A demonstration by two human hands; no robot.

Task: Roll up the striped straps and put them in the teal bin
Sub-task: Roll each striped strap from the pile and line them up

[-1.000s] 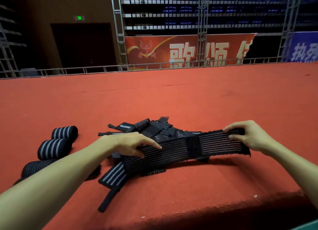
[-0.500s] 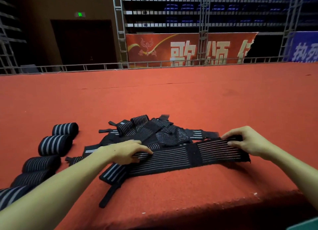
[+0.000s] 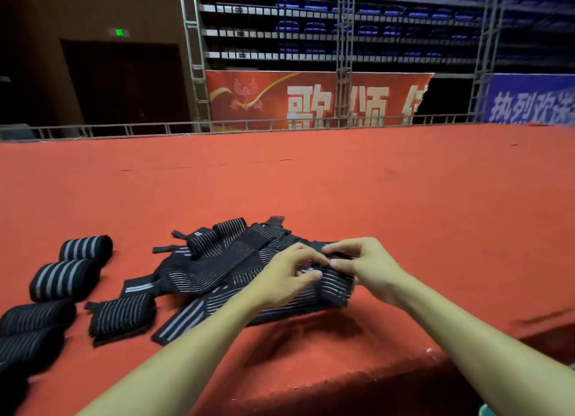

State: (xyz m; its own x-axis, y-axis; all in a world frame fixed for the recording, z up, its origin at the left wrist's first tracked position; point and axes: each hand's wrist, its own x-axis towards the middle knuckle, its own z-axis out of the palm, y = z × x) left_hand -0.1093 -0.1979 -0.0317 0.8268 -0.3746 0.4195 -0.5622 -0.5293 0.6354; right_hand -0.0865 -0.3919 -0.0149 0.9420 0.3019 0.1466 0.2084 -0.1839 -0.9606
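Converging now: left hand (image 3: 287, 274) and right hand (image 3: 365, 267) grips are pinching a black grey-striped elastic strap (image 3: 337, 288), starting its roll (several rolled straps (image 3: 62, 278) lying unbinned, pile (image 3: 217, 260) waiting).

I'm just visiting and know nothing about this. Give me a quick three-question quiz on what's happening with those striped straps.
1. True or false: the rolled straps lie to the right of the loose pile.
2. The left hand and the right hand both pinch: A) one strap end; B) a finished roll; C) the banner.
3. Fill in: the straps lie on a ___ carpet.
Key: 1 false, they lie to its left; 2 A; 3 red.
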